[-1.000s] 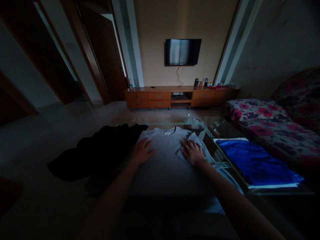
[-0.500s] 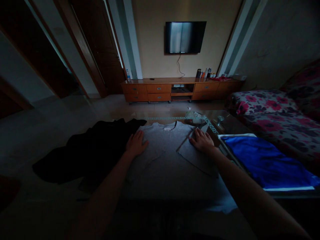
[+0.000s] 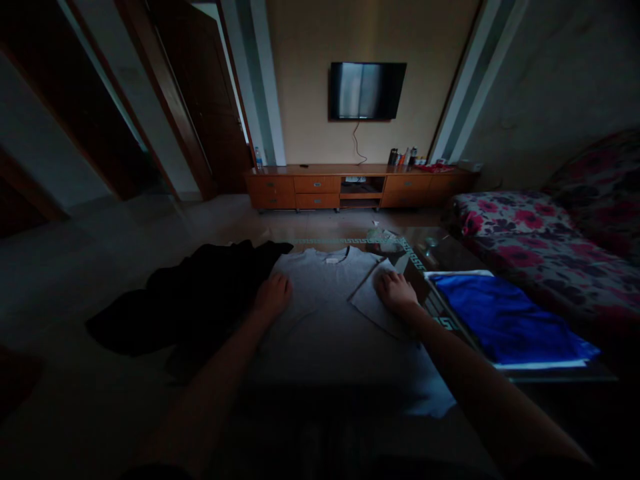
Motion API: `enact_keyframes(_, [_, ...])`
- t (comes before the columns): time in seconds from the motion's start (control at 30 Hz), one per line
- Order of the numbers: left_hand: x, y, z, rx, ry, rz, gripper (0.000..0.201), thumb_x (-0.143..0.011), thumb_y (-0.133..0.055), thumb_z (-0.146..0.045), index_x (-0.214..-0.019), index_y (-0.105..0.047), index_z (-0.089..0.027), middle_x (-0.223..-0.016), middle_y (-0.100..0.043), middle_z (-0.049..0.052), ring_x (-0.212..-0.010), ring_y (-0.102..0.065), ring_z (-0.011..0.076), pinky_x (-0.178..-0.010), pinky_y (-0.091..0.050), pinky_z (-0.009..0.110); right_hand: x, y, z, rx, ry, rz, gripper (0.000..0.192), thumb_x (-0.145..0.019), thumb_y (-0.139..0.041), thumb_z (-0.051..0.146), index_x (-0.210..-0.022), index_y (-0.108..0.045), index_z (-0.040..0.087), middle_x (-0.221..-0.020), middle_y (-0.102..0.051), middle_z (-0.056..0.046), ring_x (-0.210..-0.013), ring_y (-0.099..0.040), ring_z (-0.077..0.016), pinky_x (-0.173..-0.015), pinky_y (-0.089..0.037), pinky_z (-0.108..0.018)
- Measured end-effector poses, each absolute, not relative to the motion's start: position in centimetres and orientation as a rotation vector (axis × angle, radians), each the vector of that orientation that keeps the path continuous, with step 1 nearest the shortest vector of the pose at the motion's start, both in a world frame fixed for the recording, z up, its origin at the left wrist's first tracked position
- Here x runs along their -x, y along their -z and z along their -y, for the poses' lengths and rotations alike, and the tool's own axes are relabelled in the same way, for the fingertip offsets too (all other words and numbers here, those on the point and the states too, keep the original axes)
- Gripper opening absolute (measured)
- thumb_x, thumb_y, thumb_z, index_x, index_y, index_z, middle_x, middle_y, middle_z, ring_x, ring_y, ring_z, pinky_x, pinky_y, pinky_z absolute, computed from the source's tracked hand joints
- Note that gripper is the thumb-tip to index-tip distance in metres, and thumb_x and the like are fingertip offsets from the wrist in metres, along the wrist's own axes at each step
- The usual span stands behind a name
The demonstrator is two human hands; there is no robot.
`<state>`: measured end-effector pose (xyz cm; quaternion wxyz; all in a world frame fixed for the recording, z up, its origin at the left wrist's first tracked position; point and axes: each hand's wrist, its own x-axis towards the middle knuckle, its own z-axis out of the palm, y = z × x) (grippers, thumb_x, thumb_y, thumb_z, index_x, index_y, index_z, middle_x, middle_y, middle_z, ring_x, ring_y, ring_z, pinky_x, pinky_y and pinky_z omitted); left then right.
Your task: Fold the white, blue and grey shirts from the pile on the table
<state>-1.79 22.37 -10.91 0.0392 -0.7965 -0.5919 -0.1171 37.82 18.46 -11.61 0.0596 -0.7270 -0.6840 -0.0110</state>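
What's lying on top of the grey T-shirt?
Both hands rest on the grey T-shirt: the left hand near its left edge, the right hand on the folded-in sleeve. What the shirt covers is hidden.

Overall light: dim, underexposed; the near half of the view sinks almost to black.
Brightest part: the far wall around the television (image 3: 367, 91) and the wooden cabinet (image 3: 357, 187).
Shadows: the forearms and the bench's near edge are lost in darkness.
Glare: faint sheen on the floor (image 3: 100, 233).
Distortion: wide-angle bending of the door frames and pillars at the edges.
Sharpness: soft, grainy in the dark areas.
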Motion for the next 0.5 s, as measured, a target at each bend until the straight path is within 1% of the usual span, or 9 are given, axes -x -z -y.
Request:
enact_keyframes(0.1, [3.1, 10.9, -20.2, 2.552, 0.300, 1.749, 0.050, -0.100, -0.035, -0.043, -0.134, -0.059, -0.015, -0.139, -0.058, 0.015, -0.129, -0.052, 0.0290, -0.113, -0.036, 0.042, -39.0, 11.7, -15.9, 2.144, -0.006, 2.149, 0.062, -0.103, -0.027, 0.051, -0.154, -0.039, 0.017, -0.160, -0.036, -0.012, -0.143, -0.036, -0.0305, -0.116, -0.029, -0.045])
enact_keyframes(0.17, [4.4, 11.1, -18.5, 2.628, 0.264, 1.699, 0.058, -0.100, -0.034, -0.048, -0.145, -0.050, -0.015, -0.152, -0.048, 0.014, -0.139, -0.045, 0.0284, -0.118, -0.030, 0.042, -40.1, 12.1, -14.0, 2.154, -0.020, 2.154, 0.069, -0.103, -0.024, 0.054, -0.158, -0.031, 0.014, -0.166, -0.027, -0.013, -0.150, -0.026, -0.0299, -0.120, -0.023, -0.044])
enact_keyframes(0.23, [5.7, 11.2, -16.8, 2.656, 0.251, 1.677, 0.062, -0.100, -0.031, -0.052, -0.149, -0.046, -0.016, -0.159, -0.040, 0.012, -0.146, -0.037, 0.0274, -0.122, -0.025, 0.042, -41.1, 12.7, -12.0, 2.164, -0.049, 2.173, 0.076, -0.102, -0.023, 0.059, -0.160, -0.025, 0.011, -0.168, -0.020, -0.014, -0.153, -0.020, -0.0296, -0.122, -0.021, -0.044])
enact_keyframes(0.37, [7.2, 11.4, -13.8, 2.667, 0.201, 1.694, 0.071, -0.098, -0.031, -0.060, -0.155, -0.039, -0.019, -0.164, -0.032, 0.011, -0.151, -0.029, 0.0278, -0.123, -0.022, 0.042, -42.1, 13.9, -9.0, 2.144, -0.075, 2.199, 0.082, -0.099, -0.023, 0.065, -0.163, -0.016, 0.014, -0.169, -0.014, -0.011, -0.155, -0.015, -0.0270, -0.124, -0.018, -0.045])
enact_keyframes(0.5, [7.1, 11.5, -12.6, 2.682, 0.152, 1.710, 0.076, -0.098, -0.030, -0.062, -0.158, -0.031, -0.016, -0.166, -0.023, 0.012, -0.154, -0.021, 0.0270, -0.124, -0.020, 0.042, -42.3, 14.2, -8.0, 2.134, -0.062, 2.183, 0.081, -0.099, -0.018, 0.065, -0.163, -0.014, 0.017, -0.169, -0.015, -0.009, -0.156, -0.013, -0.0244, -0.125, -0.013, -0.047])
